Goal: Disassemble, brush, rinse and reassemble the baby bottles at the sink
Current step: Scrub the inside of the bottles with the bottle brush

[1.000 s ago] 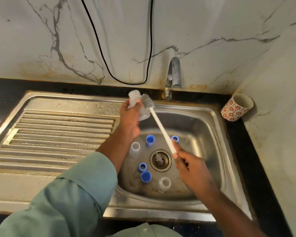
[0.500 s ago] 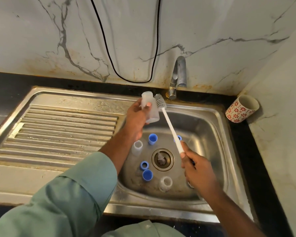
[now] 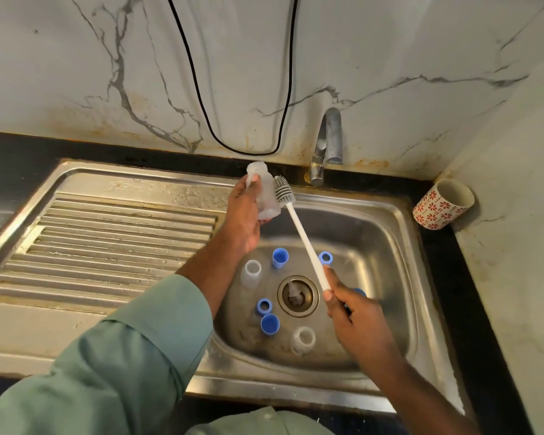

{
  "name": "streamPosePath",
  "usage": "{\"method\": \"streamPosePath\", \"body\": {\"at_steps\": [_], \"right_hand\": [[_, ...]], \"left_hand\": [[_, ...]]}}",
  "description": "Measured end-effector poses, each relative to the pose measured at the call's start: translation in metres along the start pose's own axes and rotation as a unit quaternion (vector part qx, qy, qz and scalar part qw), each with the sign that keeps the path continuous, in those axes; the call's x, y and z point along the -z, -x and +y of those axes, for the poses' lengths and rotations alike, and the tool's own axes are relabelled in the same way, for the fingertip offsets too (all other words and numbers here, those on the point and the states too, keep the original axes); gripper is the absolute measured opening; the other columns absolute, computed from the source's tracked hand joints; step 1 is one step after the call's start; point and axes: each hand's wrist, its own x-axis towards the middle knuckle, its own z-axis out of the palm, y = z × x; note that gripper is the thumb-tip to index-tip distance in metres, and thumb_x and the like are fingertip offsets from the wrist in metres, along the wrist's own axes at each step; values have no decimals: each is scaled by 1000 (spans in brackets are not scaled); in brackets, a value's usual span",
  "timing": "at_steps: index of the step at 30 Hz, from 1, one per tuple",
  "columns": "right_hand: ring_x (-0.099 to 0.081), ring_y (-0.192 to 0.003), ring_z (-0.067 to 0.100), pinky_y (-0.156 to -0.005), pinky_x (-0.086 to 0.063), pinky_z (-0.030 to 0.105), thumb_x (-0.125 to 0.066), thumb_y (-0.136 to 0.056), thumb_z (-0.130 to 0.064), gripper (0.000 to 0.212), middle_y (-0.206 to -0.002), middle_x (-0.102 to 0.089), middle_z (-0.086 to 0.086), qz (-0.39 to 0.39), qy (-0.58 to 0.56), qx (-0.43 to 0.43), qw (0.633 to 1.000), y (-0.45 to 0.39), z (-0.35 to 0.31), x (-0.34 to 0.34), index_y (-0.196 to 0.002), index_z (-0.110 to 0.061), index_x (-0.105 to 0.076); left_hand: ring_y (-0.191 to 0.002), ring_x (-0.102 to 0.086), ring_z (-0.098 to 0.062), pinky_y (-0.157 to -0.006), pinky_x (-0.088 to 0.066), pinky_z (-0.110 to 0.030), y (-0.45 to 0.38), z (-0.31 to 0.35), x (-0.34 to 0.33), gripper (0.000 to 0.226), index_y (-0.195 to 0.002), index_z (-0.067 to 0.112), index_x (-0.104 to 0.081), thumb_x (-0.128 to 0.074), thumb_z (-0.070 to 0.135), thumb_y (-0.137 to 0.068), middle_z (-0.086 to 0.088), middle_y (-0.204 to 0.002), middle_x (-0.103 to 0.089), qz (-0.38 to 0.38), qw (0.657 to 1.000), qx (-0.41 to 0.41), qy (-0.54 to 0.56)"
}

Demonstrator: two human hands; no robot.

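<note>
1. While the left hand [image 3: 242,215] curls its fingers around a clear baby bottle [image 3: 263,196] above the back left corner of the sink basin [image 3: 390,246], the bottle tilts with its open neck pointing up and away.
2. Gripping the lower end of a white bottle brush [image 3: 299,227], the right hand [image 3: 355,318] has its fingers wrapped round the handle and its thumb laid along it.
3. The grey bristle head of the brush lies against the outer side of the bottle, not inside it.
4. On the basin floor, two more clear bottles stand apart: one [image 3: 252,273] left of the drain [image 3: 297,296], one [image 3: 302,340] near the front.
5. Blue caps [image 3: 279,257] and blue rings [image 3: 263,306] are scattered around the drain; another cap [image 3: 270,324] sits just beside the front ring, and a ring [image 3: 325,257] lies behind the brush handle.
6. A small clear part rests in the drain; what it is cannot be told.
7. The tap [image 3: 327,142] stands at the back, no water visible from it.
8. A red-flowered cup [image 3: 443,204] leans in the right corner of the dark counter.
9. A black cable [image 3: 201,98] hangs down the marble wall.
</note>
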Motion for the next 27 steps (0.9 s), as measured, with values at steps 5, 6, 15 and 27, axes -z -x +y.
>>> {"method": "streamPosePath", "body": {"at_steps": [5,6,15,27], "right_hand": [[-41,-55,5,-55,-41,20,-50,-99,-21,45,-71,-52,3,0,-22,-19,1000,-15,-5,-5,-132,-48,-36],[-42,-55,4,-55,-41,17,-51,-99,-20,46,-70,-51,-1,-8,-10,-14,1000,-11,-4,-4,-132,-49,-35],[-46,-55,4,-53,-42,20,-51,-99,-21,43,-67,-50,-7,7,-15,-24,1000,-15,-8,1,-130,-48,-38],[-45,-56,3,-56,-44,22,-52,-98,-20,48,-69,-52,5,8,3,-1,1000,-6,-4,5,-120,-59,-35]], "left_hand": [[-94,-59,-22,-58,-50,-29,10,-12,-6,40,-132,14,-49,-60,30,-97,-11,-114,-61,14,1000,9,-26],[-95,-59,-23,-57,-50,-28,8,-8,-4,40,-132,14,-48,-60,30,-97,-12,-115,-61,27,1000,-1,-9],[-99,-60,-23,-60,-52,-30,15,-12,-13,43,-136,15,-46,-61,27,-97,-10,-116,-61,-8,1000,14,-18],[-107,-63,-29,-64,-55,-33,7,-3,-6,43,-134,16,-48,-63,26,-95,-12,-124,-63,23,1000,-15,2]]}}
